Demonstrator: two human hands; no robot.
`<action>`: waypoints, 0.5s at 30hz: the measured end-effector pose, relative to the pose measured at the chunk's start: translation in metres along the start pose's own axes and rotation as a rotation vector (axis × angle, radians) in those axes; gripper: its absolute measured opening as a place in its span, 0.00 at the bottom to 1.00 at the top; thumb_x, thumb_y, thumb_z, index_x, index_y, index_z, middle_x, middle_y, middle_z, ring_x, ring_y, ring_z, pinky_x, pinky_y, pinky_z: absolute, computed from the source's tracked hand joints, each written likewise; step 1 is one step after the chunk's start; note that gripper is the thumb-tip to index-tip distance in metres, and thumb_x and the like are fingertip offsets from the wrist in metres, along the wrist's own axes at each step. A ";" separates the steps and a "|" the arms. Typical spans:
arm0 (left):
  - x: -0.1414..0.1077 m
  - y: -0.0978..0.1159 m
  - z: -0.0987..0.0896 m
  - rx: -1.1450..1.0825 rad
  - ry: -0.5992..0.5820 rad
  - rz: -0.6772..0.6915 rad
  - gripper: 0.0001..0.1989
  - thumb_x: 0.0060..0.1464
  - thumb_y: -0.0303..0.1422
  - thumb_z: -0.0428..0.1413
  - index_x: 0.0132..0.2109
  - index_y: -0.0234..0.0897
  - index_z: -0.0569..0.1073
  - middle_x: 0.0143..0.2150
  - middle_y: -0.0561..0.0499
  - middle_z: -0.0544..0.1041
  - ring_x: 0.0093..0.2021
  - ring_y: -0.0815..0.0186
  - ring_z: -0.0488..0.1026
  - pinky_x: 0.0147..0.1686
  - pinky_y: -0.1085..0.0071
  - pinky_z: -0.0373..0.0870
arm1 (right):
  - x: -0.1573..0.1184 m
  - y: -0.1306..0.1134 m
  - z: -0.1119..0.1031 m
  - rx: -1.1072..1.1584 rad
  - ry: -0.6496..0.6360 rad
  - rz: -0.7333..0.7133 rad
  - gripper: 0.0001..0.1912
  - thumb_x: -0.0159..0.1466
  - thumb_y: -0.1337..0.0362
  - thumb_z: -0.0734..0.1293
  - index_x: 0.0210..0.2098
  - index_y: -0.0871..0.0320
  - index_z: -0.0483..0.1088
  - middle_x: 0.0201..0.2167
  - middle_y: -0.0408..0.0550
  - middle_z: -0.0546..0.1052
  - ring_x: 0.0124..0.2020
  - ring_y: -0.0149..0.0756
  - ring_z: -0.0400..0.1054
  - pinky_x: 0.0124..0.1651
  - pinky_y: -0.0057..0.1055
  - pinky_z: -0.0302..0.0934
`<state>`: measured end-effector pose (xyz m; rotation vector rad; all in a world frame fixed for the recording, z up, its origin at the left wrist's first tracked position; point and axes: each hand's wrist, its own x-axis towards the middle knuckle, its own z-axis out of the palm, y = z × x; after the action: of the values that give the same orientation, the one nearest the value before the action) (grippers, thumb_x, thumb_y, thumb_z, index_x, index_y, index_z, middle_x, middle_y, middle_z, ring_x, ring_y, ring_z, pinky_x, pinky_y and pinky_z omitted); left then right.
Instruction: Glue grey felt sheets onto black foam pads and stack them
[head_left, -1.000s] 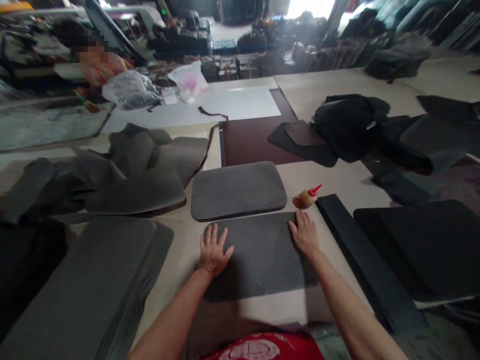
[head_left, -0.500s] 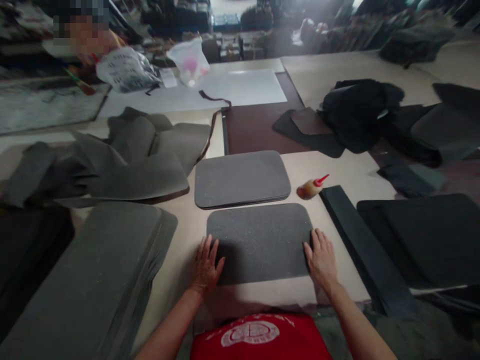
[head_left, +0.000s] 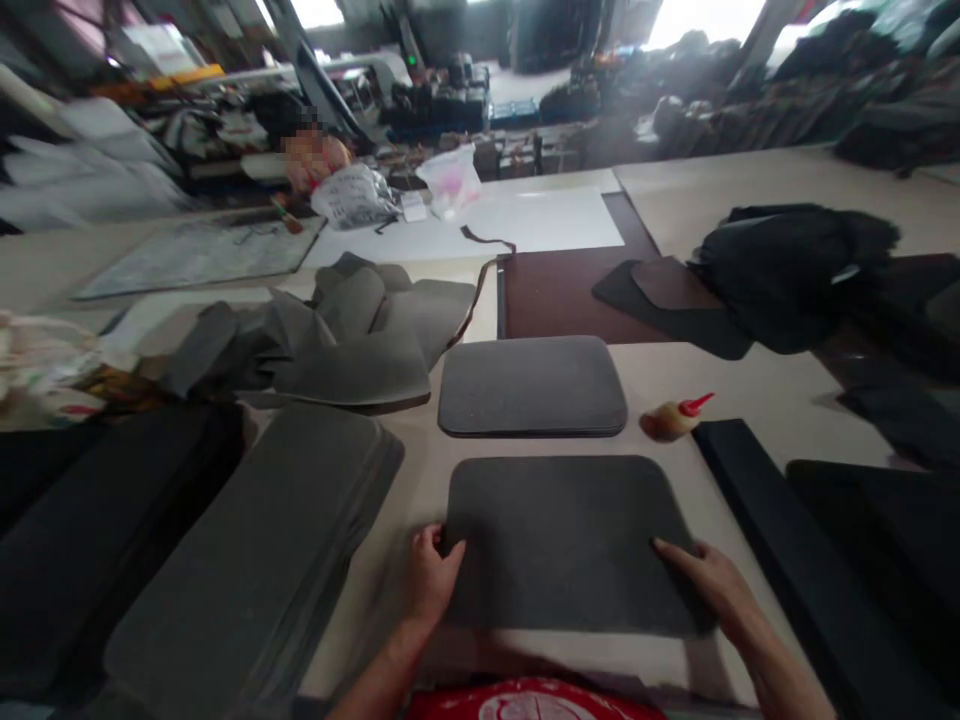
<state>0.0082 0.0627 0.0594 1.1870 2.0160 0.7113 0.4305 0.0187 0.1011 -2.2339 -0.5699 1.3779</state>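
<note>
My L hand (head_left: 435, 578) & R hand (head_left: 711, 580), flat a sec ago, now pinch the grey panel (head_left: 562, 545) by its sides, so it's prob. secure.

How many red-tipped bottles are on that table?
1. The red-tipped bottle is beyond the right hand, to the right of the stack of grey pieces and by the far end of the long dark strip. Others may be hidden.

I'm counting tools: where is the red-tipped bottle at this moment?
In the head view, the red-tipped bottle lies right of centre, between the stack of grey sheets and the far end of the long dark strip, beyond the right hand.
</note>
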 end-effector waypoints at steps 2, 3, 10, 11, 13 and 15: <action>-0.004 0.008 -0.005 -0.103 -0.085 -0.107 0.24 0.40 0.47 0.62 0.40 0.33 0.73 0.36 0.39 0.79 0.38 0.47 0.79 0.42 0.48 0.77 | -0.017 -0.010 0.001 0.158 -0.145 0.077 0.32 0.48 0.39 0.74 0.39 0.60 0.75 0.31 0.57 0.81 0.32 0.53 0.77 0.33 0.40 0.71; -0.008 0.012 -0.008 -0.157 -0.137 -0.149 0.24 0.41 0.49 0.62 0.38 0.34 0.74 0.34 0.39 0.79 0.35 0.47 0.79 0.38 0.51 0.78 | -0.025 -0.014 0.002 0.192 -0.167 0.079 0.31 0.48 0.40 0.75 0.39 0.59 0.76 0.31 0.55 0.81 0.33 0.52 0.78 0.34 0.39 0.72; -0.053 0.046 -0.045 -0.418 -0.196 -0.232 0.28 0.41 0.53 0.65 0.45 0.40 0.79 0.44 0.45 0.82 0.45 0.49 0.80 0.44 0.59 0.79 | -0.048 -0.036 -0.011 0.313 -0.276 -0.086 0.29 0.50 0.40 0.77 0.38 0.58 0.77 0.33 0.54 0.81 0.31 0.52 0.77 0.33 0.38 0.72; -0.054 0.052 -0.053 -0.454 -0.180 -0.238 0.29 0.41 0.53 0.66 0.47 0.41 0.79 0.45 0.46 0.82 0.46 0.49 0.79 0.45 0.59 0.79 | -0.045 -0.042 -0.015 0.323 -0.278 -0.096 0.29 0.48 0.41 0.78 0.37 0.58 0.78 0.33 0.55 0.81 0.31 0.53 0.77 0.33 0.39 0.72; -0.046 0.069 -0.068 -0.468 -0.146 -0.180 0.28 0.42 0.52 0.66 0.46 0.41 0.79 0.44 0.47 0.82 0.45 0.51 0.79 0.45 0.61 0.78 | -0.035 -0.062 -0.021 0.346 -0.218 -0.139 0.29 0.46 0.42 0.78 0.36 0.59 0.78 0.32 0.56 0.81 0.30 0.53 0.76 0.32 0.40 0.72; -0.020 0.091 -0.077 -0.414 -0.104 -0.022 0.23 0.44 0.50 0.66 0.41 0.38 0.79 0.39 0.47 0.82 0.41 0.54 0.79 0.42 0.64 0.77 | -0.018 -0.090 -0.021 0.377 -0.121 -0.211 0.30 0.45 0.43 0.79 0.38 0.60 0.79 0.33 0.57 0.81 0.31 0.53 0.76 0.32 0.39 0.72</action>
<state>0.0025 0.0753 0.1795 0.9344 1.6874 0.9785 0.4323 0.0779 0.1742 -1.7515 -0.5187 1.3862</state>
